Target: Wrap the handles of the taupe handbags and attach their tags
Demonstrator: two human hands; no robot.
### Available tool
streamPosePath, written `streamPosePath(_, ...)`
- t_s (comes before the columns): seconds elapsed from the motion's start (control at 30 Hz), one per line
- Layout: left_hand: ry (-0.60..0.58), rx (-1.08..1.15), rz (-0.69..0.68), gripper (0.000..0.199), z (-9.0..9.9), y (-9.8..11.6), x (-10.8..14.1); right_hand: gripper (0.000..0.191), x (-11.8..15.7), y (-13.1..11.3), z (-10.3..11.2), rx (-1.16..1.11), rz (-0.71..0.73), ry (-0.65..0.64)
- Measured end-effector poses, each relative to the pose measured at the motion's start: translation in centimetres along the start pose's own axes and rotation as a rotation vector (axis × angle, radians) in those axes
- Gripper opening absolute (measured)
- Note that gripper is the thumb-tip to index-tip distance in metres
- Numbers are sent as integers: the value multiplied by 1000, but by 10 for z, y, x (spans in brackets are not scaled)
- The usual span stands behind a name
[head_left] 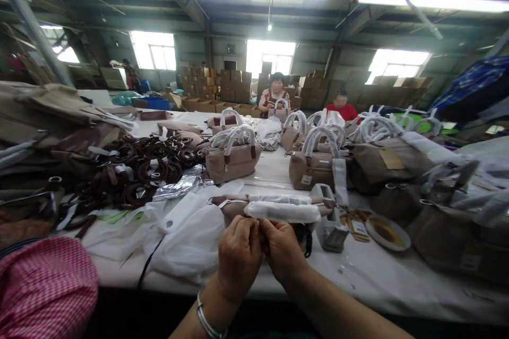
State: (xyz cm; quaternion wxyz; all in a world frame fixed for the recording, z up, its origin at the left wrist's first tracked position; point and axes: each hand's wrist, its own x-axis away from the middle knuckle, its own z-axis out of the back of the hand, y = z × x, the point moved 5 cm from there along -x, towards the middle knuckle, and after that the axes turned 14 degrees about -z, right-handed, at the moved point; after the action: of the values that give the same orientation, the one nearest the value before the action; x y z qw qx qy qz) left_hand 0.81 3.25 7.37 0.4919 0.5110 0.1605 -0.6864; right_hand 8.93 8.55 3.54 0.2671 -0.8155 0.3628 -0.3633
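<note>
And here, low in the centre of the frame, the left hand (239, 249) and right hand (283, 249) meet, fingers curled in, tips pinched together; whatever sits between them is hidden by the knuckles. They're right at the near side of a taupe bag (234, 211), lying mid-frame on the desk (358, 283), zip and metal ring showing at its left end, lower body blocked by the hands. Two handles (283, 213) on top, both sleeved in milky, crinkled wrapping! Just right, a grey plastic holder (332, 233), partly covered, and one round, shallow dish (388, 233). Left of centre, coiled brown straps (153, 170), too tangled to count. One checked pink sleeve (50, 283), cut off at lower left. Two people across the desk, one red-topped (342, 111), both partly screened by bags; the right edge blurs.
</note>
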Motion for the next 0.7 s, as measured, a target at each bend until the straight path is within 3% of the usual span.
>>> streamPosePath(0.2, -22, 87, 2, 17, -5, -7, -1, 41, -2, -9, 10, 141, 99, 68)
streamPosePath(0.37, -193, 215, -20, 10, -7, -16, -6, 37, 3, -22, 17, 308, 154, -34)
streamPosePath(0.47, -217, 224, -77, 15, 11, -17, -12, 37, 14, -32, 38, 496, 310, 72)
streamPosePath(0.57, -23, 109, -135, 20, 45, -11, -27, 25, 29, -40, 58, 701, 540, 164)
streamPosePath(0.63, 1, 30, -181, 39, 57, 0, -44, 20, 34, -38, 66, 790, 610, 155)
streamPosePath(0.7, -170, 32, -226, 71, 50, 12, -67, 16, 36, -34, 70, 850, 632, 131)
